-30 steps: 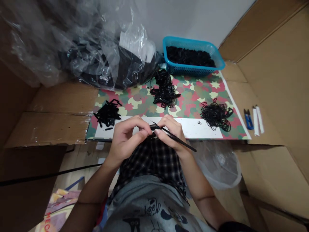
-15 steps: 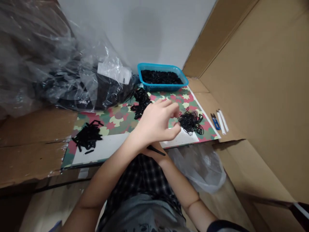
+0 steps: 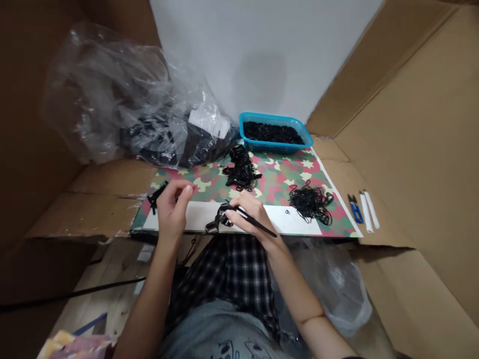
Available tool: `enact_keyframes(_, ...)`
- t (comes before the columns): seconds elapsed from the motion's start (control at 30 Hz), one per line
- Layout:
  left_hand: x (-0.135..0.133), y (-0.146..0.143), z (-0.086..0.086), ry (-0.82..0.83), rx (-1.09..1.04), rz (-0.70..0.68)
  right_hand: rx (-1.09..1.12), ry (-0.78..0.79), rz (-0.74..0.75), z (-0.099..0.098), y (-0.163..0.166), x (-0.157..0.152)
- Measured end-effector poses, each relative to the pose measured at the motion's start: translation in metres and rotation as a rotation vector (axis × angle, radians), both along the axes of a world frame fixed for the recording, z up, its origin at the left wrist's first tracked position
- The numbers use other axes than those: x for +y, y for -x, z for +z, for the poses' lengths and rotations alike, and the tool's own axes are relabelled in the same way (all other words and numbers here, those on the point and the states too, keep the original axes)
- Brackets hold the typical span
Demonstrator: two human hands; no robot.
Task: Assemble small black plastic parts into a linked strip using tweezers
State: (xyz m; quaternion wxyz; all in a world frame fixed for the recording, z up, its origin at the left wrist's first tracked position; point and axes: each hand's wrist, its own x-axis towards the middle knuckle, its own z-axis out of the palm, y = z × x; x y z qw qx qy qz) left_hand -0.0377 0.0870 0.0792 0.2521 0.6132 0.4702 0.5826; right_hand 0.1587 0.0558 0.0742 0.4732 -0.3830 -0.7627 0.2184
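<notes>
Pinching slim black stick (image 3: pixel 262 226) in right hand (image 3: pixel 250 211), curling left hand (image 3: pixel 171 209), hiding any hold; risking dropping looped black pieces (image 3: pixel 218 217) by loosening fingers (image 3: pixel 239 220).

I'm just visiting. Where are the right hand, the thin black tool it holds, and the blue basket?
Right hand (image 3: pixel 254 208): head view, on the back of the hand.
Thin black tool (image 3: pixel 258 223): head view, on its shaft.
Blue basket (image 3: pixel 275 147): head view, on its front wall.

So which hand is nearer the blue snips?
Right. The right hand, holding a black tool, is left of the snips, with the bands between; the left hand is farther left, by the black pieces.
</notes>
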Motion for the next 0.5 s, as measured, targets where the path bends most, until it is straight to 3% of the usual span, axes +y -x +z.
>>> enact_keyframes(0.1,-0.034,0.0,-0.014,0.086,0.0,-0.059,-0.049,-0.122,0.052,0.015,-0.005,0.002)
enact_keyframes(0.23,-0.06,-0.017,-0.005,0.095,-0.051,-0.297,-0.19,-0.287,0.141,0.035,-0.01,0.004)
enact_keyframes(0.33,-0.064,-0.023,0.008,0.15,-0.06,-0.352,-0.326,-0.38,0.138,0.049,-0.016,0.002)
enact_keyframes(0.5,-0.055,-0.019,0.017,0.412,-0.168,-0.563,-0.539,-0.433,0.083,0.06,-0.022,-0.003)
